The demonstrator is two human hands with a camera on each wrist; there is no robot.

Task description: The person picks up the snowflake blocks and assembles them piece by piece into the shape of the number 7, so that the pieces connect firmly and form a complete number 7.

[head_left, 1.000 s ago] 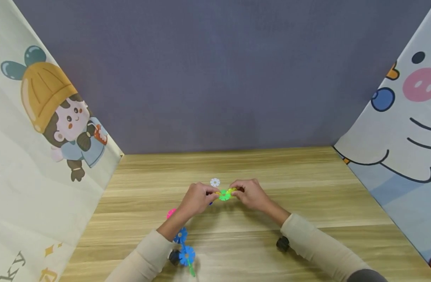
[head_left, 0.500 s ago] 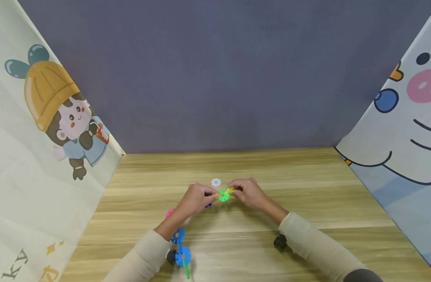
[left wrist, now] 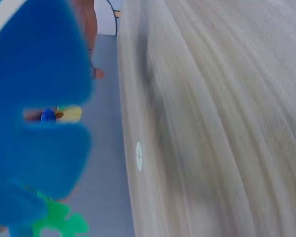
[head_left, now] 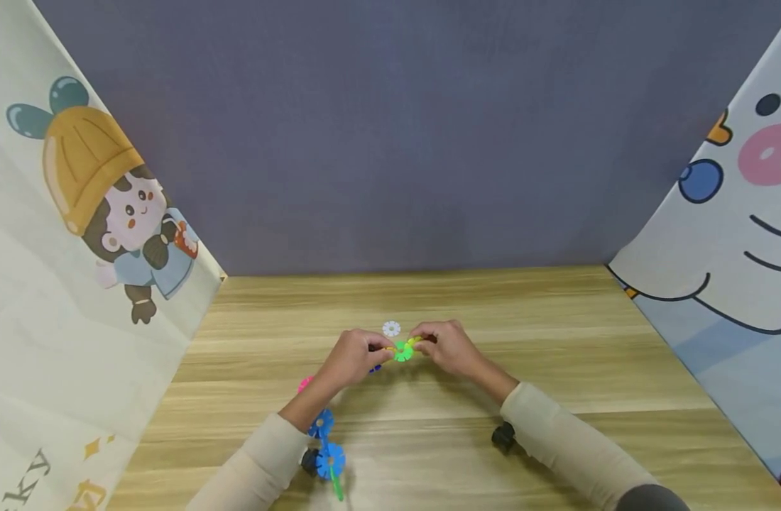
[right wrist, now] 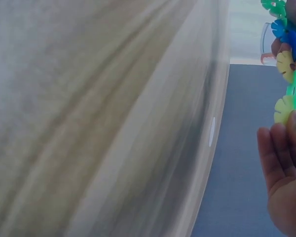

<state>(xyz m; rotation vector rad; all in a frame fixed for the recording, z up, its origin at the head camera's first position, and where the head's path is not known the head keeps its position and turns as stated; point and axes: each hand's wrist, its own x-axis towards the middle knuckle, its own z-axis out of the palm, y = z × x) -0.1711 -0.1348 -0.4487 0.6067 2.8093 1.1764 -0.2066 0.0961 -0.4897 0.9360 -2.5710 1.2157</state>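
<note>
Slotted flower-shaped plastic discs are linked in a chain between my hands, above the table. My left hand point(head_left: 354, 357) pinches the chain at an orange-yellow disc point(right wrist: 285, 66). A bright green disc point(head_left: 403, 352) joins it to a yellow disc point(right wrist: 283, 109) at the right end, which my right hand point(head_left: 450, 348) holds between thumb and fingers. A dark blue disc point(head_left: 375, 368) peeks out below the left hand. Past the left wrist the chain trails with a pink disc point(head_left: 306, 384), blue discs point(head_left: 330, 461) and a green disc point(head_left: 336, 487); part is hidden behind the forearm.
A single white disc point(head_left: 391, 328) lies on the wooden table point(head_left: 556, 333) just beyond the hands. A grey panel point(head_left: 416, 142) stands at the back, with printed cartoon panels at both sides. A blue disc point(left wrist: 44, 163) fills much of the left wrist view, close to the camera.
Both hands have shifted slightly left with the chain, keeping their pinches. The green disc between them has tilted a little. The white disc stays put.
</note>
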